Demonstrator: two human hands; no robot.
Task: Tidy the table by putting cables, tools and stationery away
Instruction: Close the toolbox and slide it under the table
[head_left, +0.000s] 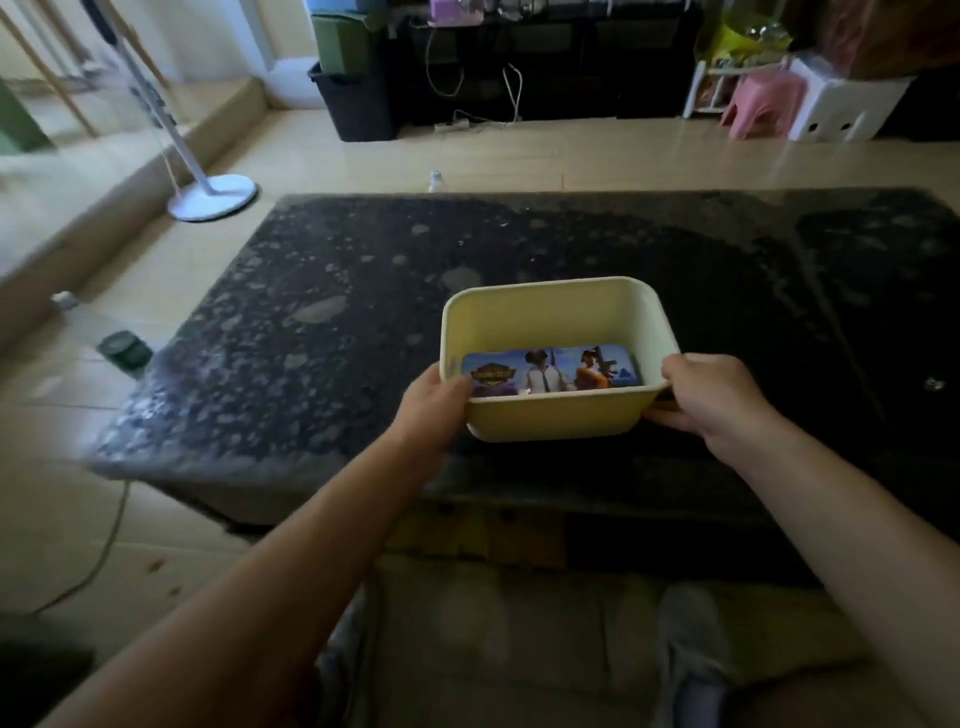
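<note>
Yellow tub at the near middle of the worktop; a printed case lies inside along its near wall, long axis left to right. Left hand grips the near-left corner and right hand the near-right, fingers curled round the rim. The tub sits between them, equally near both. Whether it rests or hangs lifted cannot be told.

I saw a pale yellow tub at centre frame, a blue-purple case printed with game figures, a black table speckled grey, and a pink stool upper right.
</note>
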